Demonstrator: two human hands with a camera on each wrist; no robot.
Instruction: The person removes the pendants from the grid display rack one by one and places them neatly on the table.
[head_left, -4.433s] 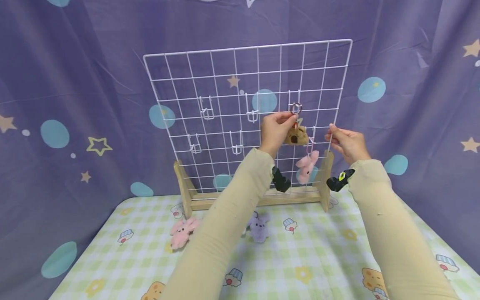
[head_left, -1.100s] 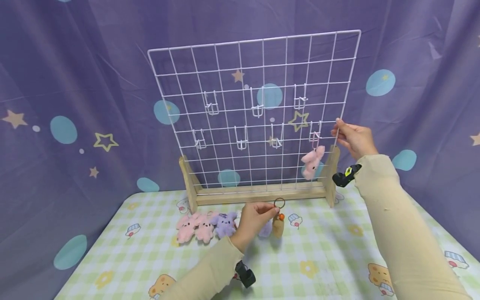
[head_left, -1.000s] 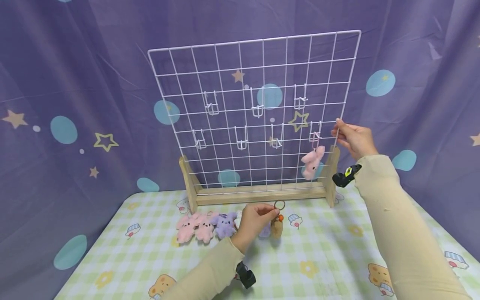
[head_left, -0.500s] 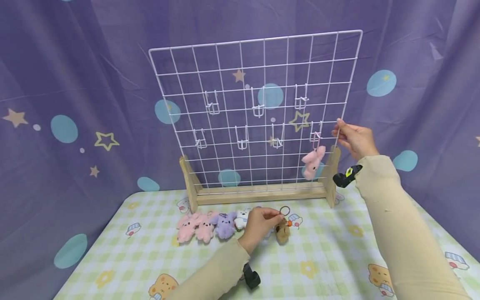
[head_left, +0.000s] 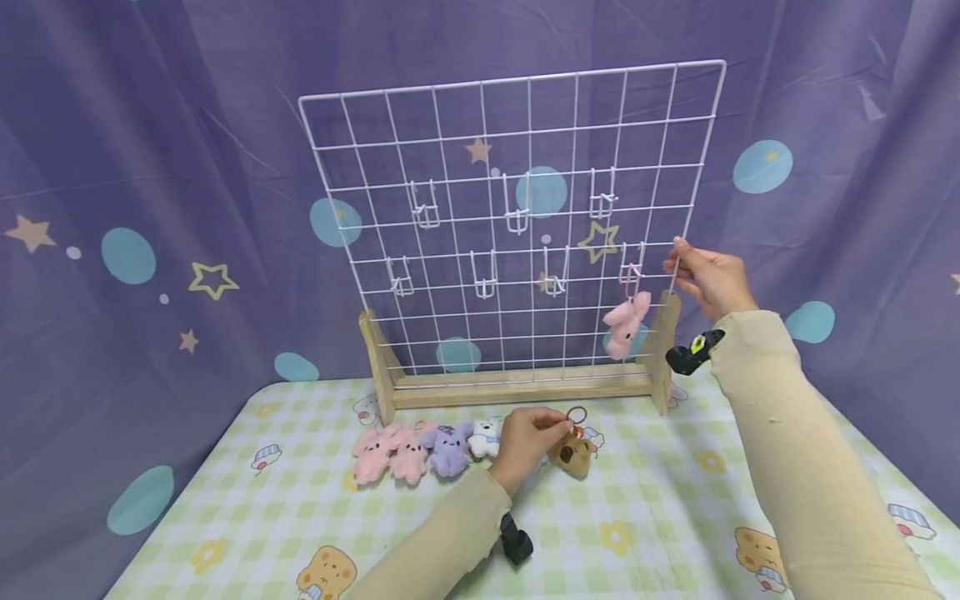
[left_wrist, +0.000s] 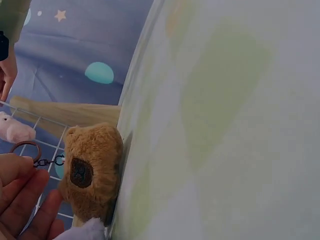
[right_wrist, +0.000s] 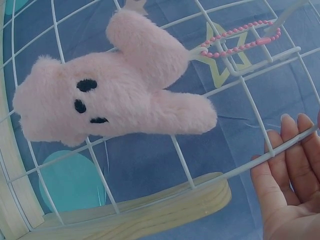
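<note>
My left hand [head_left: 528, 446] pinches the metal ring of a brown plush keychain [head_left: 572, 456], low over the front of the table. In the left wrist view this brown plush [left_wrist: 95, 170] hangs by a short chain and appears to lie against the tablecloth. My right hand [head_left: 708, 279] grips the right edge of the white wire grid [head_left: 528, 81] between thumb and fingers. Beside it, a pink rabbit plush keychain [head_left: 627, 327] hangs on the lower right hook; the right wrist view shows its pink bead chain [right_wrist: 240, 42] looped over that hook.
Left of my left hand lie pink plush toys [head_left: 375, 457], a purple one [head_left: 450, 452] and a white one [head_left: 486, 437]; a lilac plush [left_wrist: 87, 231] is mostly hidden by the hand. Several white hooks [head_left: 517, 221] sit on the grid, held by a wooden stand [head_left: 517, 394].
My left hand has brought the brown plush keychain down from the upper right hook to the table, then slightly rightward, uncovering the white plush. My right hand keeps its grip on the grid.
</note>
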